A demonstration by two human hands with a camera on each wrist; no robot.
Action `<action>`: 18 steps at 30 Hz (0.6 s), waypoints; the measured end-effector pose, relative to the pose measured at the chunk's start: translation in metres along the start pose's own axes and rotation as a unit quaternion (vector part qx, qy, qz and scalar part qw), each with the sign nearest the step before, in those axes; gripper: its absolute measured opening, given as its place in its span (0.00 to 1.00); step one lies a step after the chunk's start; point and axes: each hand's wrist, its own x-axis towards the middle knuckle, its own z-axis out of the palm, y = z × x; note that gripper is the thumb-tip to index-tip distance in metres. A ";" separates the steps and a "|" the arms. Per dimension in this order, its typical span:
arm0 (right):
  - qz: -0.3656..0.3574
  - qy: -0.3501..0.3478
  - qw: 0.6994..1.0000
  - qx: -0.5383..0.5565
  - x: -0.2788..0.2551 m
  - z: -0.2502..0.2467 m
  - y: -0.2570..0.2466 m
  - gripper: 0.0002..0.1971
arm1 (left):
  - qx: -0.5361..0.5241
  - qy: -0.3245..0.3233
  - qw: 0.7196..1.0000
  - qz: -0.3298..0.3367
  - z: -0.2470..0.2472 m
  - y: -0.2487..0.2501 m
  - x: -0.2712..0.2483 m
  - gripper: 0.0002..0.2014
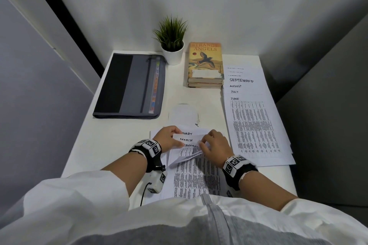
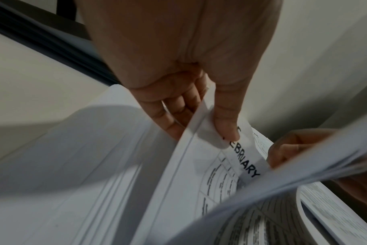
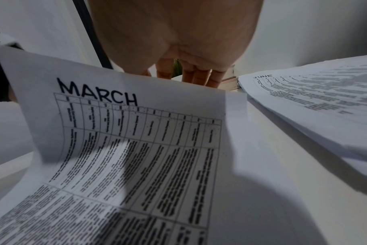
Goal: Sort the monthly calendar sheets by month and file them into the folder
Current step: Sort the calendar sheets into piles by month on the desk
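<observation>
Now left hand (image 2: 178, 92) pinching sheets (image 2: 199, 149), lifted

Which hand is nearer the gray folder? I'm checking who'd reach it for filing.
Left. The left hand holds sheets just below the gray folder's near right corner; the right hand is further right, across the MARCH sheet.

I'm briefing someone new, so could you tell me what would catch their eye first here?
Both hands, left hand and right hand, pinch the MARCH sheet lifted over the FEBRUARY sheet at the desk's near edge. To the right lies a fanned stack of sheets, JUNE uppermost; the closed grey folder waits at far left.
</observation>
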 end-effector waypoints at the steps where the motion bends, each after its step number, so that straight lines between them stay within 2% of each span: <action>1: -0.003 -0.003 1.000 -0.008 0.001 0.000 0.000 0.14 | -0.013 0.004 1.000 0.000 0.001 0.000 -0.001 0.14; 5: -0.006 -0.012 1.000 -0.007 0.002 -0.001 0.001 0.21 | -0.006 0.060 0.998 0.000 0.001 -0.001 -0.002 0.08; 8: 0.009 -0.006 1.000 0.021 0.001 0.000 0.002 0.18 | 0.033 0.076 0.997 -0.003 -0.003 -0.002 -0.002 0.06; 12: 0.014 0.013 0.999 0.048 0.002 0.000 0.001 0.15 | 0.046 0.055 0.997 -0.008 -0.003 -0.001 -0.005 0.06; 18: -0.010 0.013 0.999 0.034 0.007 -0.003 -0.003 0.19 | -0.031 0.023 0.999 -0.017 -0.002 0.005 -0.007 0.05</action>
